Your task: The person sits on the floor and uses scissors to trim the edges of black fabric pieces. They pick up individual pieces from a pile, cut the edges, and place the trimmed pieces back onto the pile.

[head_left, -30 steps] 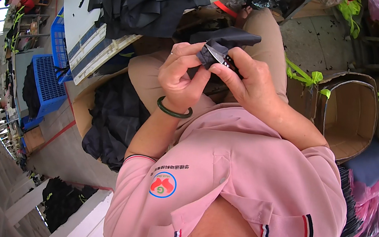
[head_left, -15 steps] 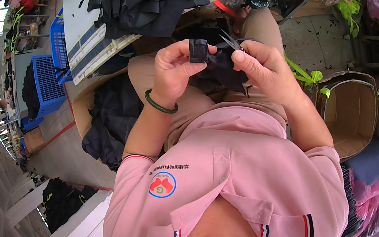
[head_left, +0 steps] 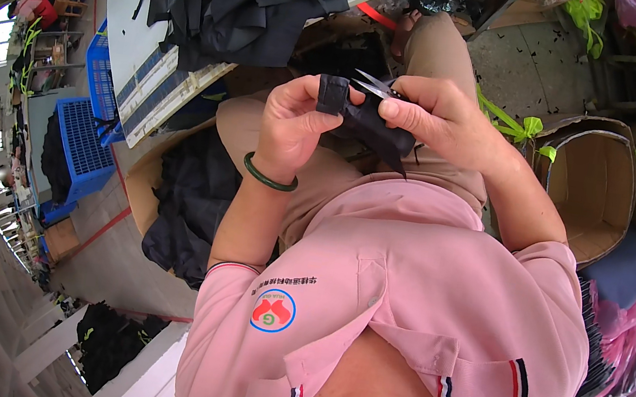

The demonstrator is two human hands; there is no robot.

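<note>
Between thumb and fingers, my left hand (head_left: 293, 125) pinches the folded, stitched end of a black fabric piece (head_left: 374, 129). The rest of that cloth hangs over my lap toward the right. My right hand (head_left: 445, 119) is closed round a pair of thread snips (head_left: 377, 86). Their two pointed metal blades stand slightly apart and point left, close to the held cloth edge near my left fingertips. The grip of the snips is mostly hidden by my fingers. A dark green bangle (head_left: 270, 173) sits on my left wrist.
Ahead, a heap of black fabric pieces (head_left: 236, 1) lies on a worn table (head_left: 172, 99). More black cloth (head_left: 194, 205) fills a carton left of my legs. Blue plastic crates (head_left: 84, 139) stand farther left. On the right is an open cardboard box (head_left: 586, 189) with green ties.
The snips have shifted left and down, closer to my left fingers, and their blades now lie flatter and farther apart. The hanging cloth has swung slightly.
</note>
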